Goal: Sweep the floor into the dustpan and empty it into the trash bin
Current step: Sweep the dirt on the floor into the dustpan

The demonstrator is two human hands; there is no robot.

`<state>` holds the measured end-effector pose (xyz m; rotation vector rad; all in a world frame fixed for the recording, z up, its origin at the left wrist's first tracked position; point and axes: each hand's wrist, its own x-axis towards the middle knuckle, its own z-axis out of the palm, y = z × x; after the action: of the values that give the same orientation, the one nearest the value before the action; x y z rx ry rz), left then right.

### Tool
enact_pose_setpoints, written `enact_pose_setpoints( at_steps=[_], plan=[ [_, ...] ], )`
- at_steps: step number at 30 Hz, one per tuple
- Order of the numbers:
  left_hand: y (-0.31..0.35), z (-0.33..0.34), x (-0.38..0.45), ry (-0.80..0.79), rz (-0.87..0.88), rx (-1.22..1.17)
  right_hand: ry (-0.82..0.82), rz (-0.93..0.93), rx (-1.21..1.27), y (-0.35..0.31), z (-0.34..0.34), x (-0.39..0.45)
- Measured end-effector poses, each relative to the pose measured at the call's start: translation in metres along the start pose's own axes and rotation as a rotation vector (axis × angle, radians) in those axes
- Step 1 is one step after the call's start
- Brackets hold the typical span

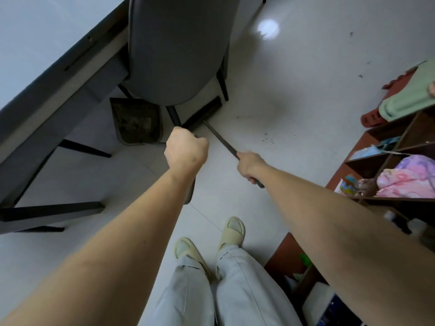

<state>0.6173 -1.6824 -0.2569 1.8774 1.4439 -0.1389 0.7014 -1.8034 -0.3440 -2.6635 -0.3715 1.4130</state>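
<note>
Dustpan (137, 124) sits on the floor (270, 102) under the chair (176, 50), mouth w/ debris facing the viewer. Broom head (203, 111) lies just right of it, stick running back toward the body. Left hand (186, 150), fingers curled tight on dustpan handle; right hand (250, 164) grips broom stick. Dirt specks (268, 140) lie right of the broom, so sweep goes leftward.

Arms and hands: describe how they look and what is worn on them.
Both forearms are bare as far up as the frame shows, with no sleeves visible. The left hand and right hand wear no gloves, and no rings, watch or bracelets show.
</note>
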Motion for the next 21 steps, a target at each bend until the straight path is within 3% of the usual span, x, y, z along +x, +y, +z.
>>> enact_pose_setpoints(
  at_steps=[10,21],
  plan=[
    [0.013,-0.065,-0.061,-0.134,-0.059,-0.123,-0.038,0.172,-0.173,0.036,-0.042,-0.116],
    [0.016,-0.115,-0.069,-0.178,-0.045,-0.115,-0.013,-0.056,-0.623,0.052,-0.049,-0.162]
  ],
)
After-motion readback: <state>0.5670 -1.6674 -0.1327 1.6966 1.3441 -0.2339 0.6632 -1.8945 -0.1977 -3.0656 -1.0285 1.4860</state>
